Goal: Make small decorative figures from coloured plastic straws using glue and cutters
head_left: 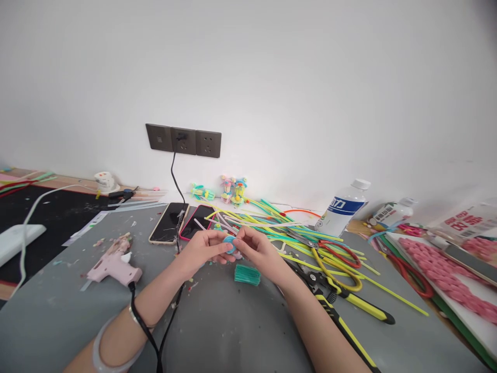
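Between my two hands is a small round blue piece (230, 243) that looks like coiled pipe cleaner. My left hand (205, 251) pinches it from the left with thumb and fingers. On its other side, the fingertips of my right hand (256, 255) are closed on the edge. A flat teal bundle of short fuzzy strips (247, 275) lies on the grey table mat (217, 321) just below my hands. Partly hidden behind my fingers are small pastel bits and a greenish fuzzy piece (218, 227).
Left: a pink glue gun (112, 267) with a black cord. Behind: two phones (169, 223) and small pipe-cleaner figures (233, 190). Right: loose yellow and green pipe cleaners (287, 228), scissors (341, 254), yellow-black pliers (349, 300), a bottle (344, 207) and pink braided material (446, 274).
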`<state>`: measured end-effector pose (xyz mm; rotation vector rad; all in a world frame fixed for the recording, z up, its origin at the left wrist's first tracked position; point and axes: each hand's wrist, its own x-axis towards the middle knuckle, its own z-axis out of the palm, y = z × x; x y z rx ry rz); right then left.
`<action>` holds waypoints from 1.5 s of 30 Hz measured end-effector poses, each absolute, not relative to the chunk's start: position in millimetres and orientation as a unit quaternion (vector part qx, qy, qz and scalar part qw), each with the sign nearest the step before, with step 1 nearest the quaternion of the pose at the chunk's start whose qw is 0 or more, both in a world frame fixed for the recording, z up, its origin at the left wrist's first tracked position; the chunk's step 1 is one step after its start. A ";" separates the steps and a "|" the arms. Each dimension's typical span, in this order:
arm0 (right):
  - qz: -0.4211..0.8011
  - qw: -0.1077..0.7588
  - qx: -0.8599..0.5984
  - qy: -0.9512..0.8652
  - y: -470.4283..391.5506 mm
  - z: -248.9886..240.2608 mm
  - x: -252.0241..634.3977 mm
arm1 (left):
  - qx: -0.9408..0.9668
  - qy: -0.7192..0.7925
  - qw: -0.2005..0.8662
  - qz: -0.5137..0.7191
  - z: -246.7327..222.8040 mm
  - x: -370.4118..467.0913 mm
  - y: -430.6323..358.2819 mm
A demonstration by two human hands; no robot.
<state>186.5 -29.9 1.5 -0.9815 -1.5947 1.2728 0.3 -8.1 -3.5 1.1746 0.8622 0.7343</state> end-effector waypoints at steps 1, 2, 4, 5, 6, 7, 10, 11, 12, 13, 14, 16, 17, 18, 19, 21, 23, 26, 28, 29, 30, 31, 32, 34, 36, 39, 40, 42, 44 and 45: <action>0.506 0.425 -0.394 -0.639 -29.9 1.1 185.6 | 0.521 0.389 0.685 0.329 -3.6 0.4 -8.3; 0.504 0.427 -0.396 -0.638 -30.0 0.8 184.7 | 0.520 0.394 0.682 0.331 -3.6 0.3 -8.4; 0.507 0.431 -0.399 -0.631 -30.2 0.9 183.2 | 0.522 0.405 0.671 0.336 -3.0 -0.1 -8.3; 0.511 0.434 -0.398 -0.627 -30.3 1.2 182.6 | 0.525 0.409 0.666 0.338 -2.5 -0.3 -8.2; 0.513 0.436 -0.395 -0.624 -30.3 1.6 182.2 | 0.527 0.412 0.661 0.338 -2.0 -0.5 -8.0; 0.514 0.438 -0.394 -0.623 -30.3 1.9 181.9 | 0.530 0.414 0.658 0.338 -1.5 -0.7 -7.8; 0.502 0.439 -0.396 -0.631 -30.0 2.3 181.4 | 0.544 0.418 0.647 0.332 -0.6 -1.2 -7.2; 0.496 0.439 -0.398 -0.634 -29.9 2.0 181.3 | 0.550 0.419 0.643 0.330 -0.5 -1.3 -7.1; 0.490 0.440 -0.400 -0.638 -29.7 1.5 181.2 | 0.556 0.420 0.637 0.328 -0.6 -1.3 -7.1; 0.481 0.441 -0.403 -0.642 -29.6 0.9 181.1 | 0.563 0.422 0.632 0.325 -0.9 -1.3 -7.1; 0.470 0.443 -0.405 -0.648 -29.4 0.2 181.0 | 0.569 0.421 0.628 0.322 -1.4 -1.1 -7.3; 0.440 0.449 -0.410 -0.660 -29.2 -1.2 180.9 | 0.583 0.416 0.625 0.311 -2.6 -0.4 -7.8; 0.425 0.453 -0.413 -0.666 -29.1 -1.8 180.8 | 0.589 0.412 0.625 0.304 -3.3 0.1 -8.2; 0.411 0.456 -0.416 -0.671 -29.0 -2.2 180.7 | 0.596 0.408 0.625 0.297 -3.9 0.6 -8.7; 0.400 0.458 -0.417 -0.675 -29.0 -2.4 180.5 | 0.601 0.405 0.625 0.290 -4.4 1.2 -9.2; 0.392 0.459 -0.417 -0.679 -29.4 -2.4 180.0 | 0.610 0.402 0.623 0.279 -4.9 2.3 -10.3; 0.399 0.458 -0.412 -0.679 -30.2 -1.8 178.9 | 0.620 0.400 0.619 0.268 -4.9 3.2 -11.2; 0.421 0.452 -0.403 -0.676 -32.3 -0.5 176.7 | 0.629 0.398 0.618 0.252 -4.7 4.3 -12.2; 0.427 0.448 -0.400 -0.676 -34.1 0.4 175.0 | 0.633 0.396 0.619 0.246 -5.2 4.7 -12.6; 0.427 0.447 -0.398 -0.677 -35.0 0.8 174.2 | 0.635 0.394 0.618 0.243 -5.7 4.9 -12.8; 0.426 0.447 -0.398 -0.678 -35.8 1.2 173.4 | 0.639 0.394 0.615 0.242 -6.3 5.0 -13.0; 0.427 0.447 -0.397 -0.678 -36.6 1.6 172.6 | 0.642 0.393 0.612 0.242 -7.0 5.1 -13.3; 0.429 0.447 -0.397 -0.677 -37.3 1.9 171.9 | 0.645 0.392 0.609 0.244 -7.5 5.2 -13.7; 0.442 0.449 -0.395 -0.669 -38.5 2.4 171.0 | 0.648 0.392 0.604 0.249 -7.9 5.4 -14.6; 0.449 0.457 -0.393 -0.660 -39.2 2.6 170.6 | 0.648 0.395 0.601 0.251 -7.5 5.5 -15.4; 0.437 0.478 -0.392 -0.654 -38.3 1.8 171.5 | 0.646 0.398 0.597 0.261 -6.5 5.6 -15.5; 0.428 0.487 -0.394 -0.651 -37.4 1.1 172.1 | 0.645 0.395 0.597 0.269 -6.3 5.6 -15.1; 0.415 0.505 -0.402 -0.641 -34.5 -0.6 174.1 | 0.641 0.390 0.594 0.289 -6.3 5.2 -13.8; 0.412 0.518 -0.410 -0.628 -30.9 -2.4 176.8 | 0.635 0.386 0.590 0.316 -6.1 4.5 -12.0; 0.416 0.520 -0.413 -0.622 -29.2 -3.1 178.1 | 0.631 0.386 0.586 0.330 -5.8 4.0 -11.1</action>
